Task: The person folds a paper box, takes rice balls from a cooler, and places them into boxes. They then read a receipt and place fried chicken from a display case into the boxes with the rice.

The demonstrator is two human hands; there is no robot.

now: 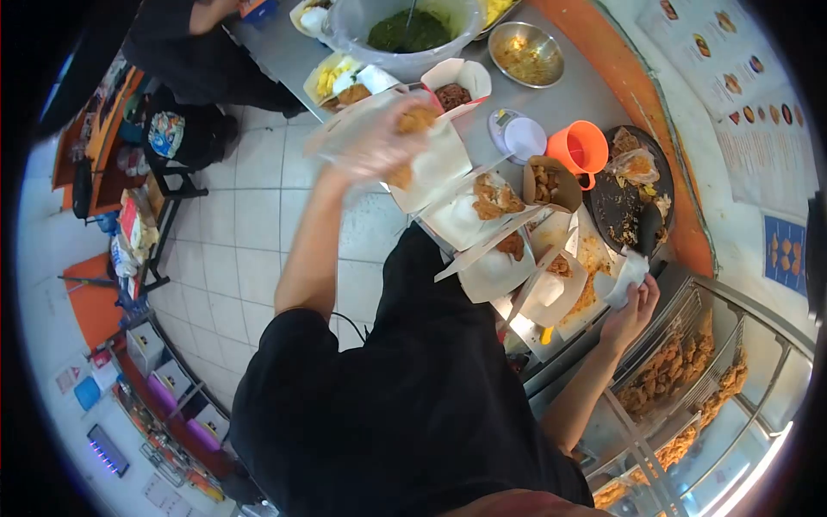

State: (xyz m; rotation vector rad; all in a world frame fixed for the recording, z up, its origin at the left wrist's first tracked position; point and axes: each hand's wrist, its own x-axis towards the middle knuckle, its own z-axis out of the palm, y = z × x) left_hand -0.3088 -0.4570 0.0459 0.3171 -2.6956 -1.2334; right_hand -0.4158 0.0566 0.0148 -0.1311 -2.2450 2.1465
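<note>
Head view: step in hand, as I read it, is loading fried chicken into the open white boxes on the counter. My left hand [366,142], in what looks like a clear glove, is over the near-left box [446,164]; a chicken piece [416,119] shows at the fingertips. Blur hides the contact, so can't tell whether I'm gripping it or just above it. Next move, my judgement: if it's gripped, lower it inside the walls and let go without dragging the flap; if not, get a clean hold first. Other chicken sits next to it in the row: one piece [498,196] with rice in the next box, another [510,246] in the box below that, plus small bits in a brown paper cup [543,183]. Pose: left arm reaches forward and out from the shoulder, forearm running up from the bent elbow, hand over the boxes at the counter edge. Right arm is out to the other side, elbow low beside the display case [642,431], forearm angled up to the counter. Right hand [630,319] is closed round a white wad [627,280], paper or thin plastic, can't say which, near the black handle [650,228] on the dark round tray [605,202].
</note>
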